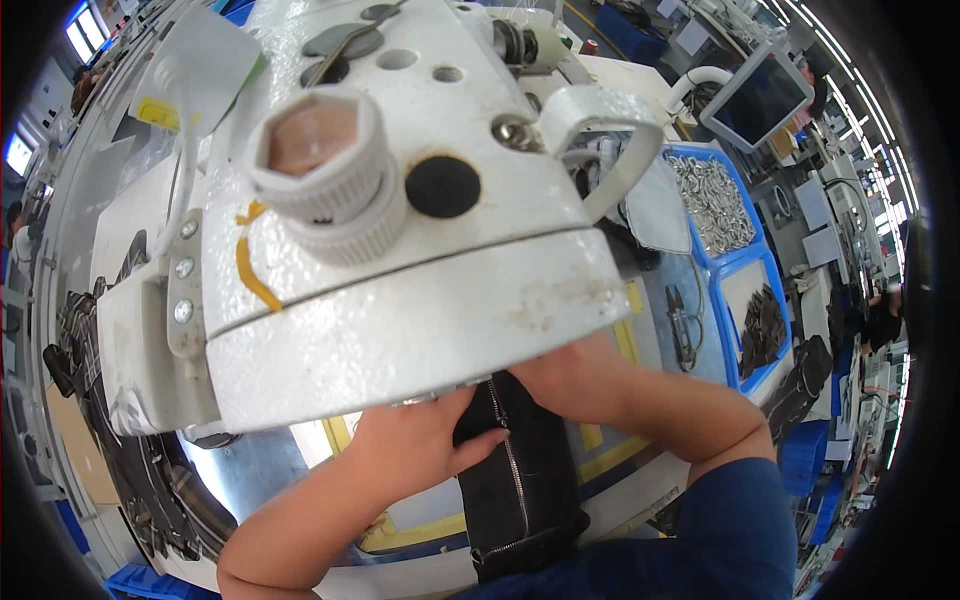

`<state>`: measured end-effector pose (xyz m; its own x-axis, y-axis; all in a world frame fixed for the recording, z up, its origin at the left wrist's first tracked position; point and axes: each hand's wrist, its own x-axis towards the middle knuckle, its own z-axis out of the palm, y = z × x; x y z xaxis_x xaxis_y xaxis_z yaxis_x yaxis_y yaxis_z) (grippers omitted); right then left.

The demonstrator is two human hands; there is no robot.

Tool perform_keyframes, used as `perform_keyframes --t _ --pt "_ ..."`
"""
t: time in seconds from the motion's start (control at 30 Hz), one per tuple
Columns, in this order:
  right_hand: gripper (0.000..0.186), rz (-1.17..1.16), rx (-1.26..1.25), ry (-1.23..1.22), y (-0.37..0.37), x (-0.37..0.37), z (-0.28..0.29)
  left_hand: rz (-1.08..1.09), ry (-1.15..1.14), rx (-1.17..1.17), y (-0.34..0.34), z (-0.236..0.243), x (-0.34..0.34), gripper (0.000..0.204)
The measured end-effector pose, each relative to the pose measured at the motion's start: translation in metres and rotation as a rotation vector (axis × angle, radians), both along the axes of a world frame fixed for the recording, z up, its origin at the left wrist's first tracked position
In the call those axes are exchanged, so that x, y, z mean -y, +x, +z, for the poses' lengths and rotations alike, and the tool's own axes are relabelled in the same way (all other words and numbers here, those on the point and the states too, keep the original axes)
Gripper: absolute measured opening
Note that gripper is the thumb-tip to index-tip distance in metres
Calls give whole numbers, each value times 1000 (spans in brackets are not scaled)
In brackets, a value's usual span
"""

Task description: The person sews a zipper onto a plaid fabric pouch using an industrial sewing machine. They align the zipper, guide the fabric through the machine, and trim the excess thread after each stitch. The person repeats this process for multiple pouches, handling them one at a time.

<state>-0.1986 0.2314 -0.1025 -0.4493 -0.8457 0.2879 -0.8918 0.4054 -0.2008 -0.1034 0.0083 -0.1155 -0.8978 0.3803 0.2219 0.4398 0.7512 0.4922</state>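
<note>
no readable text, no legible labels, no numbers or signs made out

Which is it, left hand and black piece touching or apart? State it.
Touching. The head view shows the left hand with its thumb lying on the black piece, tip at the zip, no gap showing.

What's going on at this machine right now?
The person's left hand lies on a black item with a metal zipper, and the right hand is at its upper right edge, partly hidden by a white machine. The left thumb is by the zipper. On the right, a blue tray holds metal pieces and dark strips.
</note>
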Motion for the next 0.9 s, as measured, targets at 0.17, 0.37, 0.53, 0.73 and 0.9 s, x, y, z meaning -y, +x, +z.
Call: perform_keyframes --t 0.17,0.37,0.53,0.73,0.9 --pt "28 6 21 27 0 1 4 7 -2 -39 2 2 -1 74" --pt "26 -9 22 48 1 2 1 14 62 -25 -2 3 0 70" --pt "21 -12 -4 -4 0 26 -9 69 -45 2 -1 18 14 70" --pt "16 -20 -13 -21 4 41 -16 101 -30 -24 6 14 26 70" --pt "17 -43 -5 21 7 42 -8 75 43 46 3 14 32 69"
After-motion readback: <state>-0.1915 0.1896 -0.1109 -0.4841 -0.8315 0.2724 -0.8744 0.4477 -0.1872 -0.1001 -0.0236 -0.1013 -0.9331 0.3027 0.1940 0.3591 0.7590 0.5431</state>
